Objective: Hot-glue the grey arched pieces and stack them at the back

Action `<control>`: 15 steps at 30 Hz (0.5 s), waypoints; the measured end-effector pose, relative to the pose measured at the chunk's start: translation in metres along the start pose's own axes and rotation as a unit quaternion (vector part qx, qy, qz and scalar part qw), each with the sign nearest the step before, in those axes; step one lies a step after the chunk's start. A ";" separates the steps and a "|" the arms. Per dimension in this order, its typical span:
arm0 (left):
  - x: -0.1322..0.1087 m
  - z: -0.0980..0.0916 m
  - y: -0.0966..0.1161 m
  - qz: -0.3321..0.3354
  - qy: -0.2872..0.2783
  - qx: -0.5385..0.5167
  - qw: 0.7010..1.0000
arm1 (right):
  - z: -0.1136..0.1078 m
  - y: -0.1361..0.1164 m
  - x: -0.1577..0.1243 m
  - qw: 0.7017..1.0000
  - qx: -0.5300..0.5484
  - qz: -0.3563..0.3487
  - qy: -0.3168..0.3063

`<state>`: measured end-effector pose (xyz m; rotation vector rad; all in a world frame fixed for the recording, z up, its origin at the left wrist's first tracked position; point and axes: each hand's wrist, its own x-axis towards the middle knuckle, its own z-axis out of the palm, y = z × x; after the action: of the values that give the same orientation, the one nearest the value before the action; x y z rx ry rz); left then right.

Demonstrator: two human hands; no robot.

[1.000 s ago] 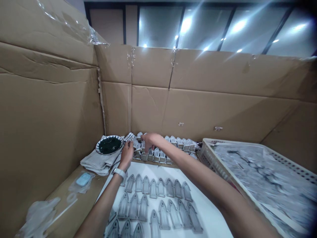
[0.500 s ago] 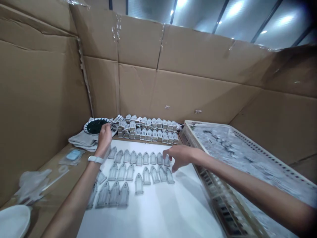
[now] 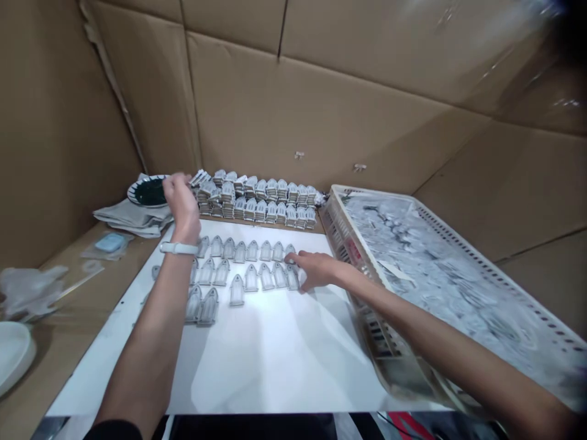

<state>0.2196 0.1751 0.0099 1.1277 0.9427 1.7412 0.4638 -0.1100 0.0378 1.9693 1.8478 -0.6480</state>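
Arch-shaped, grey-clear pieces (image 3: 236, 290), each with a small hole at the top, lie in rows on a white board (image 3: 275, 354). My right hand (image 3: 314, 270) is at the right end of these rows, index finger and thumb closed about one arch-shaped piece (image 3: 301, 276) that they partly cover. My left hand (image 3: 182, 205), a pale band on its wrist, is raised between a plate of dark green stuff (image 3: 149, 192) and the stacked pieces. Its fingers are curled but blurred, and whatever they may hold cannot be made out. My left forearm covers part of the rows.
Several stacks of similar pieces (image 3: 260, 211) stand along the board's far edge. A cream plastic basket (image 3: 342, 214) of clear bagged items is on the right. Folded cloth (image 3: 132, 217), a blue item in a bag (image 3: 110, 242) and a white dish (image 3: 13, 354) are left. Cardboard walls surround everything.
The view has tilted down, showing the board's near edge. My right hand's fingers have come down onto the row's right end and closed. My left hand has risen from beside the plate toward the stacks.
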 end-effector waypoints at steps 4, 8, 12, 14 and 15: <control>0.005 0.002 0.028 -0.023 0.031 -0.026 0.999 | 0.005 0.002 0.002 1.000 0.005 -0.008 0.007; 0.001 0.001 0.052 -0.033 0.046 -0.030 0.998 | 0.009 0.004 0.004 1.000 0.009 -0.015 0.019; -0.002 0.000 0.066 -0.047 0.065 -0.036 0.996 | 0.010 0.006 0.006 0.999 0.010 -0.026 0.021; -0.003 -0.001 0.070 -0.055 0.073 -0.039 0.995 | 0.011 0.006 0.007 0.999 0.008 -0.031 0.019; -0.003 -0.001 0.071 -0.058 0.077 -0.040 0.995 | 0.011 0.006 0.007 0.999 0.005 -0.034 0.017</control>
<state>0.2018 0.1464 0.0729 0.8795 1.0023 1.7728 0.4691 -0.1102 0.0245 1.9443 1.9422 -0.6489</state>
